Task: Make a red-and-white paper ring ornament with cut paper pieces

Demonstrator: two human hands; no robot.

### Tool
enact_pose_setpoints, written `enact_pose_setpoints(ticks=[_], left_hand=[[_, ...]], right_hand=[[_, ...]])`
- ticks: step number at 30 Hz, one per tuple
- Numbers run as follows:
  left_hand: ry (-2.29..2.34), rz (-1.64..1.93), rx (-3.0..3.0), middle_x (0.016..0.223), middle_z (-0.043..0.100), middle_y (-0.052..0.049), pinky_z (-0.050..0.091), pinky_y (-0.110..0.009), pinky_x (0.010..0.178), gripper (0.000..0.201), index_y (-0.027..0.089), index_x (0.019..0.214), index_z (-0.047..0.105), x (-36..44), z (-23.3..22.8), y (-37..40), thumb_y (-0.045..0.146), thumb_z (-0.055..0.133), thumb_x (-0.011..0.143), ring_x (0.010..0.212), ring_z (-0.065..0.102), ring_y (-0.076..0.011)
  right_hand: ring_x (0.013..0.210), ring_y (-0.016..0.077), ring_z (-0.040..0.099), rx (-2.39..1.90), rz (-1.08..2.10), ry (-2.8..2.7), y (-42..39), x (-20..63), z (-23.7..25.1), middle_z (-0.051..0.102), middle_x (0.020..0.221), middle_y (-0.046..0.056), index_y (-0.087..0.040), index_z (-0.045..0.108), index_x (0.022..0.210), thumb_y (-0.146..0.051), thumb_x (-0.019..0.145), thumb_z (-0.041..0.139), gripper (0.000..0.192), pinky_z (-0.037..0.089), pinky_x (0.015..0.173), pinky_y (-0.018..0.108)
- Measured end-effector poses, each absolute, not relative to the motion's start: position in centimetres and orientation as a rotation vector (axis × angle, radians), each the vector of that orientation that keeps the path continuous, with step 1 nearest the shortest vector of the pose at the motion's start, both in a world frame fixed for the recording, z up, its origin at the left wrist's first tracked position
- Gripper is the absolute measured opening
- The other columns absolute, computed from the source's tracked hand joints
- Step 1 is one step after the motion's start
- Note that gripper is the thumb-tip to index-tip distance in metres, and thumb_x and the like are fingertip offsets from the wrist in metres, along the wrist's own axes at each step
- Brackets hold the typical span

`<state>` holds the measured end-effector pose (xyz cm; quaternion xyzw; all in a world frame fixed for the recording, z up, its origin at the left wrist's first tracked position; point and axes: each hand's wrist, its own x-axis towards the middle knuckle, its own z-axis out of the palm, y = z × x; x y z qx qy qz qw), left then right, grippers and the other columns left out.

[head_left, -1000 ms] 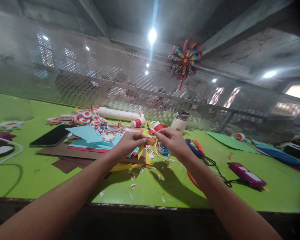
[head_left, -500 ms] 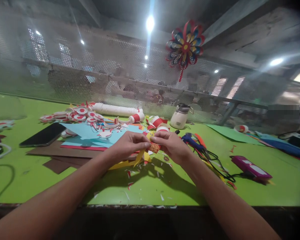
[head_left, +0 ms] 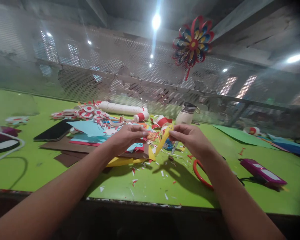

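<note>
Above the green surface (head_left: 52, 173), the left hand (head_left: 126, 136) pinches a small orange roll (head_left: 152, 136) while the right hand (head_left: 192, 140) pinches a yellow paper strip (head_left: 163, 140) beside it. This looks like winding; next, the strip needs tension against the roll.

The red ring (head_left: 199, 173) is partly hidden behind the right forearm
</note>
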<state>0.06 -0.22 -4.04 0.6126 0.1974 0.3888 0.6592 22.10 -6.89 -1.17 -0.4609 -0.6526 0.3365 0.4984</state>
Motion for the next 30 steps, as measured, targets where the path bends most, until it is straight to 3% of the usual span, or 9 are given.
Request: enact_pose_setpoints(ticks=[5, 10, 18, 30], left_hand=[[0.504, 0.875, 1.408, 0.071, 0.063, -0.005, 0.044, -0.026, 0.068, 0.01, 0.012, 0.069, 0.066, 0.2, -4.7, 0.4, 0.022, 0.069, 0.07, 0.07, 0.057, -0.0123], [0.523, 0.757, 1.427, 0.073, 0.066, -0.006, 0.044, -0.028, 0.068, 0.015, 0.014, 0.074, 0.066, 0.6, -5.1, 0.1, 0.028, 0.07, 0.07, 0.069, 0.06, -0.0134], [0.524, 0.737, 1.491, 0.068, 0.065, -0.005, 0.043, -0.028, 0.066, 0.013, 0.014, 0.069, 0.067, 1.0, -4.3, -1.2, 0.026, 0.069, 0.069, 0.063, 0.057, -0.0117], [0.481, 0.732, 1.502, 0.059, 0.06, -0.001, 0.039, -0.026, 0.059, 0.011, 0.014, 0.064, 0.065, 1.1, -3.8, -2.0, 0.022, 0.068, 0.069, 0.055, 0.051, -0.0092]], right_hand=[[0.057, 0.0107, 0.047, -1.105, 0.8, -1.76, -8.4, 21.1, -0.6, 0.055, 0.063, 0.0, -0.018, 0.064, 0.069, -0.032, 0.075, 0.066, 0.015, 0.039, 0.055, 0.027], [0.07, 0.0129, 0.05, -1.058, 0.682, -1.782, -8.1, 20.4, -1.2, 0.059, 0.08, 0.002, -0.018, 0.063, 0.075, -0.031, 0.078, 0.063, 0.014, 0.04, 0.063, 0.028], [0.075, 0.0156, 0.056, -1.042, 0.735, -1.819, -7.3, 20.1, -2.0, 0.062, 0.081, 0.004, -0.018, 0.064, 0.08, -0.033, 0.081, 0.06, 0.015, 0.046, 0.071, 0.032], [0.064, 0.012, 0.058, -1.0, 0.943, -1.706, -7.0, 19.9, -2.3, 0.062, 0.071, 0.001, -0.016, 0.063, 0.076, -0.033, 0.078, 0.064, 0.017, 0.049, 0.064, 0.03]])
